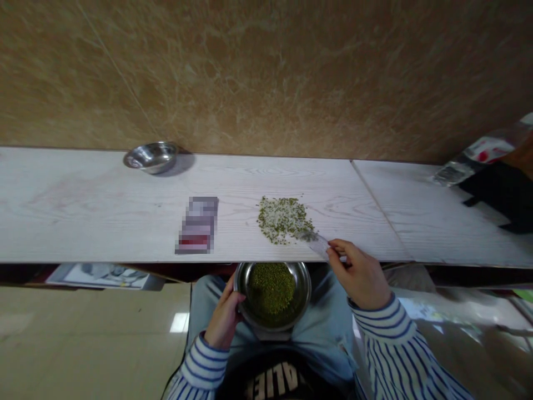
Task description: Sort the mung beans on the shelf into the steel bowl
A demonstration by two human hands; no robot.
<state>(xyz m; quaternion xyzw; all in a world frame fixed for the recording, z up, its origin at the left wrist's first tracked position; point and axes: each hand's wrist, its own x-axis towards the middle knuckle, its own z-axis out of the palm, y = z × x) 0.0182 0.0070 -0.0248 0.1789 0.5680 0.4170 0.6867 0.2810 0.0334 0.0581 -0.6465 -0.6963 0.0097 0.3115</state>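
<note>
Just below the front edge of the white wood-grain counter (83, 222), grips a steel bowl (302, 295) of green mung beans (272, 286) over the lap (327, 325) with the left hand (225, 319), closed on the rim with the thumb on top. Up on the counter, pinches a transparent plastic utensil (318, 245) in the right hand (362, 275), with its tip at the near right edge of a mixed spread of white grains and green beans (283, 219).
</note>
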